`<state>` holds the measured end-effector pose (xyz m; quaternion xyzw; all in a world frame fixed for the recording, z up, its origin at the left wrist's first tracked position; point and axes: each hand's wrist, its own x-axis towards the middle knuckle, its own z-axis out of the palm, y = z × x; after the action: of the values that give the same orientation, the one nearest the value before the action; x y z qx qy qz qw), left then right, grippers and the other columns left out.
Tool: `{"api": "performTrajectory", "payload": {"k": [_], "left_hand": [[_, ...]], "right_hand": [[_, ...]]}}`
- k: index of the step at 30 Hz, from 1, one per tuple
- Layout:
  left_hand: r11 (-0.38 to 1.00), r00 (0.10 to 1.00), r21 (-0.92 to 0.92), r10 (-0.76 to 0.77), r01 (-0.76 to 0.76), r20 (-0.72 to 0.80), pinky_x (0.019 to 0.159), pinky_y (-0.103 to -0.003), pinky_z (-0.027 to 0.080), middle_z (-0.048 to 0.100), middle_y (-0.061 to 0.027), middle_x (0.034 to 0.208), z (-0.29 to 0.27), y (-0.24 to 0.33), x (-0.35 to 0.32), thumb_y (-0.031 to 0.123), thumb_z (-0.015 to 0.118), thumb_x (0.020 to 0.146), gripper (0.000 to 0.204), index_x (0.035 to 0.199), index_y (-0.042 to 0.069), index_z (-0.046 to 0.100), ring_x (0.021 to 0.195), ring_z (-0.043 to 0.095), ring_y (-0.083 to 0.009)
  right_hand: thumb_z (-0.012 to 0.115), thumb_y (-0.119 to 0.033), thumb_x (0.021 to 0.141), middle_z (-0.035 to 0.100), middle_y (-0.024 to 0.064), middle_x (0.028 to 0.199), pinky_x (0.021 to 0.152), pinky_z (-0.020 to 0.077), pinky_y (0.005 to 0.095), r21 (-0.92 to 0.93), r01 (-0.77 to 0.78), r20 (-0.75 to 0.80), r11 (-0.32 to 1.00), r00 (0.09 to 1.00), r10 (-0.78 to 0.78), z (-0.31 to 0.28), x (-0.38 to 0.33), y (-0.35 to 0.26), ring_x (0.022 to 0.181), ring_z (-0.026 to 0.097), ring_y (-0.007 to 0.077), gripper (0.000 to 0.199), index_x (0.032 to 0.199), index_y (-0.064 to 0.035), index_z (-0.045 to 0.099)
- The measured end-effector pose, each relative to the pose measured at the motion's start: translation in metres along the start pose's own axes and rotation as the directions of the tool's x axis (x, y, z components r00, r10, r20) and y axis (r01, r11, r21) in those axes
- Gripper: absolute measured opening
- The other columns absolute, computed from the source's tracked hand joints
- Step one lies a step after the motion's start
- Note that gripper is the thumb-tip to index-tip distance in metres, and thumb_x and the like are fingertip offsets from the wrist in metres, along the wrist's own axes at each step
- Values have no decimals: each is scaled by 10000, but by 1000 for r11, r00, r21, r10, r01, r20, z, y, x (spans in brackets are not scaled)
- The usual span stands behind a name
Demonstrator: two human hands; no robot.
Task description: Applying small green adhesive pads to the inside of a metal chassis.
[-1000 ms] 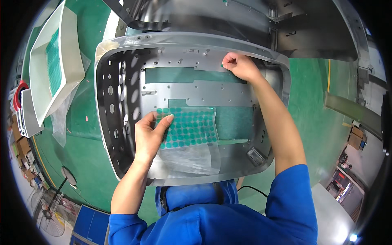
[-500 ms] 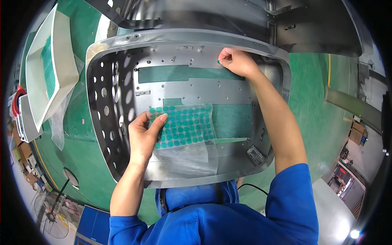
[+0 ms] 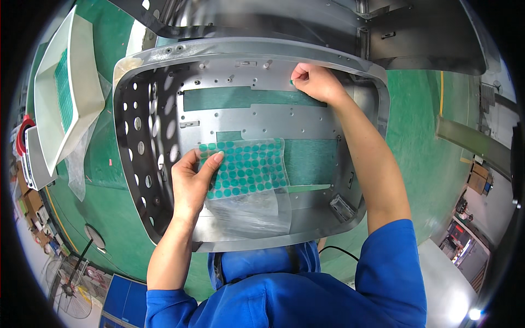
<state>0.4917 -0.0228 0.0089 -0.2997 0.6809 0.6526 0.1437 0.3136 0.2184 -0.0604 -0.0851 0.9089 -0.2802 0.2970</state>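
Observation:
A grey metal housing (image 3: 240,48) with rounded corners lies before me, its inner plate pierced by small holes and long cutouts. My left hand (image 3: 190,183) pinches the left edge of a sheet of round green stickers (image 3: 249,169) between thumb and fingers, over the lower part of the housing. Near the far right of the inner plate, my right hand (image 3: 317,83) has its fingertips closed on a small green round sticker (image 3: 292,82). The sticker is at the plate's surface; whether it is stuck there I cannot tell. The fingers partly cover it.
Clear plastic film (image 3: 251,216) hangs below the sticker sheet. A white bin (image 3: 82,71) with green sheets inside stands at the left. Another dark metal housing (image 3: 426,35) lies beyond mine. A fan (image 3: 68,290) stands at the lower left, and the floor (image 3: 418,126) is green.
The housing appears shifted very slightly to the left and up in view. Both hands keep their hold and hardly move.

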Motion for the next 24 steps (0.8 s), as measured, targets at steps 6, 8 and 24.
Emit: {"api": "performTrajectory", "payload": {"k": [6, 8, 24], "left_hand": [[1000, 1000, 8, -2, 2, 1, 420, -163, 296, 535, 35, 591, 1, 0, 0, 157, 659, 763, 158, 795, 12, 607, 482, 411, -9], [1000, 1000, 3, 3, -3, 7, 421, -164, 299, 537, 33, 593, 1, -1, 0, 160, 659, 763, 160, 796, 13, 607, 484, 415, -11], [1000, 1000, -7, 19, -19, -1, 449, -171, 322, 544, 27, 613, -3, 10, -9, 157, 660, 761, 167, 800, 2, 609, 516, 429, -15]], "right_hand": [[534, -173, 712, 614, 85, 850, 730, 448, 313, -21, 7, -10, 1000, 1000, -7, 1, 1, 1, 817, 582, 230, 165, 830, -71, 588], [538, -165, 710, 615, 91, 853, 737, 451, 320, -30, 2, -29, 1000, 1000, -2, 2, -1, 0, 824, 581, 241, 169, 842, -75, 592], [496, 21, 653, 470, 131, 956, 759, 418, 376, -496, 71, -321, 865, 911, -259, 62, -65, -17, 889, 465, 296, 529, 1178, 30, 431]]}}
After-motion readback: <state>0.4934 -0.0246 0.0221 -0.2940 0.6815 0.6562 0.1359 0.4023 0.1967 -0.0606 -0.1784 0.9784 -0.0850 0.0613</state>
